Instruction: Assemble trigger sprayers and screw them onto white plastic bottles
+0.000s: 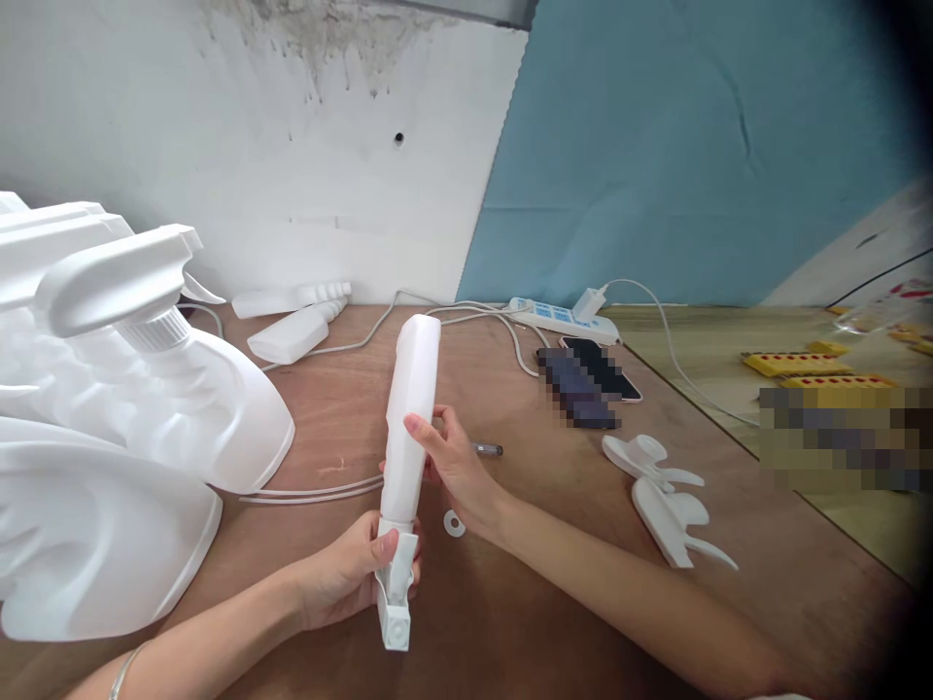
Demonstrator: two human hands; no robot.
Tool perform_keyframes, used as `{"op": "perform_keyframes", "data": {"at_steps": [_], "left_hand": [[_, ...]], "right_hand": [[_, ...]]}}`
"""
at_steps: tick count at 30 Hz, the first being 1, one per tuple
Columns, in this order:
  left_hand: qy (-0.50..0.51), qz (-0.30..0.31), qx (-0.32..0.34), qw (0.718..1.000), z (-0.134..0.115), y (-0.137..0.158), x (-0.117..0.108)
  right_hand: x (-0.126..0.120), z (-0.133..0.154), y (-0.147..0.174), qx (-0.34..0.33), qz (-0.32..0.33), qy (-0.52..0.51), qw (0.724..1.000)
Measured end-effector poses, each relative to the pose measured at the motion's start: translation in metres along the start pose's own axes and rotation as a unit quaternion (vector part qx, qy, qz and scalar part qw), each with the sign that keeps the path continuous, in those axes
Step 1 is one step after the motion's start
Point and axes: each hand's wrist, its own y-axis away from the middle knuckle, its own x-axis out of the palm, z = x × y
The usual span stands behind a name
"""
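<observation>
A slim white spray bottle (411, 418) is held over the table, its base pointing away from me and its trigger spray head (397, 622) nearest me. My left hand (357, 564) is closed around the spray head, thumb on top. Higher up, my right hand (456, 467) grips the bottle's body, with the thumb across its upper side and the other fingers partly hidden behind it. Just right of the bottle, a flat white ring (454, 524) lies on the wood. Part of a dark pen-like item (488, 449) shows beyond my right hand.
Large white spray bottles (219, 408) crowd the left. Two small white bottles (288, 333) lie by the wall. White tubes (313, 494) run left of my hands. Two loose spray heads (660, 520), phones (604, 367) and a power strip (561, 319) with cables are on the right.
</observation>
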Motion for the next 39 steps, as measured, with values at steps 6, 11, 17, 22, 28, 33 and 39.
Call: {"op": "perform_keyframes", "data": {"at_steps": [6,11,17,22,28,33,39], "left_hand": [[0.011,-0.009,0.000,1.000,0.001,-0.001,0.003],[0.010,-0.034,-0.010,0.999,0.002,-0.002,0.004],[0.013,-0.027,-0.009,1.000,0.002,-0.001,0.003],[0.026,-0.010,-0.003,1.000,0.000,0.000,0.001],[0.040,0.048,-0.034,0.997,0.000,0.001,-0.002],[-0.002,0.088,-0.072,0.993,-0.003,0.004,0.007],[-0.018,0.105,-0.058,0.993,-0.006,0.001,0.010]], "right_hand": [[-0.004,-0.002,0.002,0.002,-0.016,0.019,1.000],[-0.002,-0.002,0.002,0.016,-0.087,0.069,0.994],[-0.004,-0.001,-0.001,0.013,-0.035,0.077,0.996],[-0.027,-0.014,0.005,-0.110,0.005,0.203,0.973],[-0.061,-0.032,0.008,-0.432,0.119,0.489,0.748],[-0.049,-0.031,-0.002,-0.454,0.184,0.539,0.685],[-0.045,-0.022,-0.028,-0.557,0.065,0.512,0.651]]}}
